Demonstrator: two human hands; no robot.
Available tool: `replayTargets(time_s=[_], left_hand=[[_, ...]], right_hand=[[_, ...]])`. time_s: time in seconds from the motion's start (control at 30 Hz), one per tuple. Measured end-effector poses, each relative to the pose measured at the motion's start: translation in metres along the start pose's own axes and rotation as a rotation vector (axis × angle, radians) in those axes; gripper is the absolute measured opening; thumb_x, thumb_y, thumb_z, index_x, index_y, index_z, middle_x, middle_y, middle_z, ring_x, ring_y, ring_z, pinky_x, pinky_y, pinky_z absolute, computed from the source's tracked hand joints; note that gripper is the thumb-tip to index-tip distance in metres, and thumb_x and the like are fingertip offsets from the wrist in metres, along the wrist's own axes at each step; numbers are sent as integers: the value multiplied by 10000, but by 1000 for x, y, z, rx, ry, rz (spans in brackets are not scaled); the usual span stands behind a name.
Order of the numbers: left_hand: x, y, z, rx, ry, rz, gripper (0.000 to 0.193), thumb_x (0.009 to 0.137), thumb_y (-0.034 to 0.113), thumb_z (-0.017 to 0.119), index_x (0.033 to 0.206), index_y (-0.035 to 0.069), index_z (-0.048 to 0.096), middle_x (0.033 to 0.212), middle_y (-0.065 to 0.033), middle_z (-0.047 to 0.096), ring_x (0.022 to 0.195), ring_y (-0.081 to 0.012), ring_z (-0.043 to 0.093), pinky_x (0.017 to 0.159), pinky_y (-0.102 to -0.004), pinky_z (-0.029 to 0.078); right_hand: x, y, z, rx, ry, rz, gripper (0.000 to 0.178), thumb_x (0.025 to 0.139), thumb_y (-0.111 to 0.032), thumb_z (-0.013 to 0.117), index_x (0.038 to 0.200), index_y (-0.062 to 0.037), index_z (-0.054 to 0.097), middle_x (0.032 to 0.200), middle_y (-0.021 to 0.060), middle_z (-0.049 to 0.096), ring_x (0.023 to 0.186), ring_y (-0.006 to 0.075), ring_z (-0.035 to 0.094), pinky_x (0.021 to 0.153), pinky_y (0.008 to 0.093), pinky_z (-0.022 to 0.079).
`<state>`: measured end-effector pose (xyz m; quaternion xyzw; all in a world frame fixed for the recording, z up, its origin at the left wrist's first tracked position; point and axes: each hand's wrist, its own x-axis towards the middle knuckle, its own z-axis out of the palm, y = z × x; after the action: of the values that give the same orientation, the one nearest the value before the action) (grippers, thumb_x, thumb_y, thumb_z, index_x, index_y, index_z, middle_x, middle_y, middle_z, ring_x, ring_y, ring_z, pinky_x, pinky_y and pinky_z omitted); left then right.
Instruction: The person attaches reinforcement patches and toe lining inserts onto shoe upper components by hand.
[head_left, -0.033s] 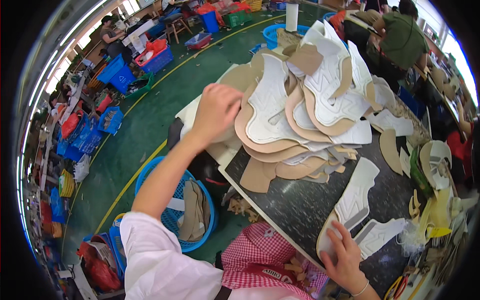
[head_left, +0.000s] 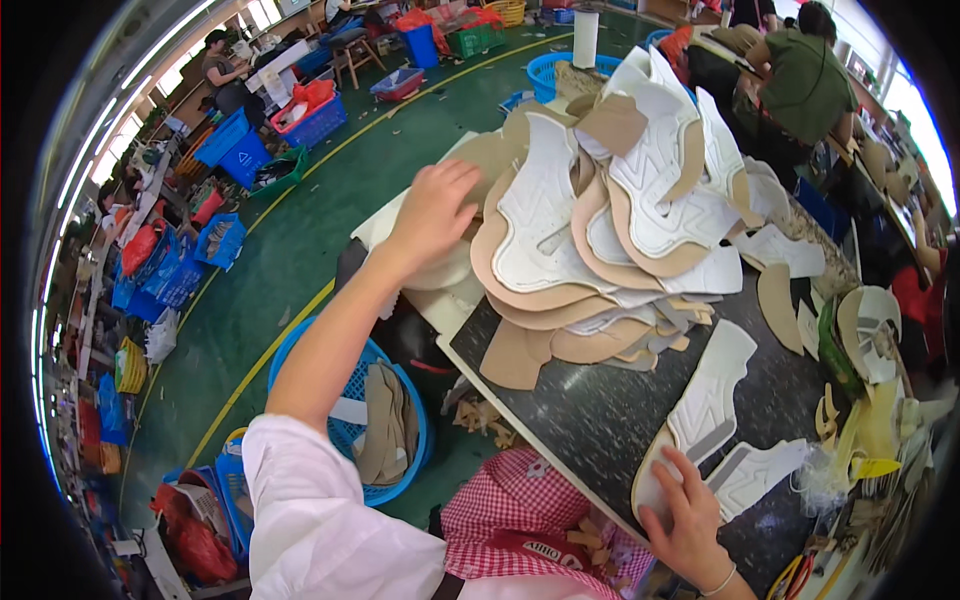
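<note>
My left hand (head_left: 435, 212) is at the left side of a big heap of shoe uppers, fingers loosely bent and thumb apart, beside a stack of tan lining pieces (head_left: 487, 158). Its fingertips reach the edge of that stack; nothing shows gripped in them. White uppers with tan linings (head_left: 540, 215) overlap in the heap. At the lower right, my right hand (head_left: 685, 512) rests with fingers spread on the tan end of a single white upper (head_left: 708, 385), lying on the dark speckled tabletop (head_left: 590, 420). Its grey-striped white end piece (head_left: 760, 475) is beside my fingers.
A blue basket (head_left: 425, 440) with grey-tan pieces stands below the table's left edge. Yellow and clear scraps (head_left: 870, 440) crowd the right side. A white post (head_left: 584, 40) rises behind the heap. Another person in green (head_left: 808, 85) works at the far right.
My left hand has shifted slightly left, and its fingers have straightened from a more curled pose. My right hand stays on the upper.
</note>
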<state>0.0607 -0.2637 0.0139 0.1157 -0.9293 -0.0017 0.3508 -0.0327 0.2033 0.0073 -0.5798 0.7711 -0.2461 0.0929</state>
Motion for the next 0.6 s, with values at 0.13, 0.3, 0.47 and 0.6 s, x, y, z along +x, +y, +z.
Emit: replayTargets(time_s=[0.13,0.3,0.47,0.6], left_hand=[[14,-26,3,-163,-379,-262,244,817,85,607,1051,28,648,1078,-129,649,1071,-351,562,913,-404,438],[-2,-37,13,-283,-33,30,199,811,113,631,990,36,673,966,-126,670,871,-333,629,791,-396,498],[0,-52,0,-511,-361,-300,176,792,126,691,917,3,684,830,-72,679,766,-163,642,741,-277,493],[-5,-79,-23,-792,162,-631,74,818,88,691,850,21,697,786,5,658,719,-65,569,687,-232,460]], right_hand=[[1,-2,-6,60,-73,77,555,714,-100,698,1236,-21,528,1346,199,477,1028,378,583,824,410,481],[6,2,-12,44,-74,2,525,743,-126,705,1231,-32,537,1340,187,482,915,345,626,729,374,513],[11,-5,-23,72,-196,131,492,770,-153,694,1225,-42,543,1340,149,484,822,320,639,694,381,515],[15,-12,-28,117,-234,145,428,785,-135,690,1189,-59,570,1311,140,506,796,302,642,693,385,519]])
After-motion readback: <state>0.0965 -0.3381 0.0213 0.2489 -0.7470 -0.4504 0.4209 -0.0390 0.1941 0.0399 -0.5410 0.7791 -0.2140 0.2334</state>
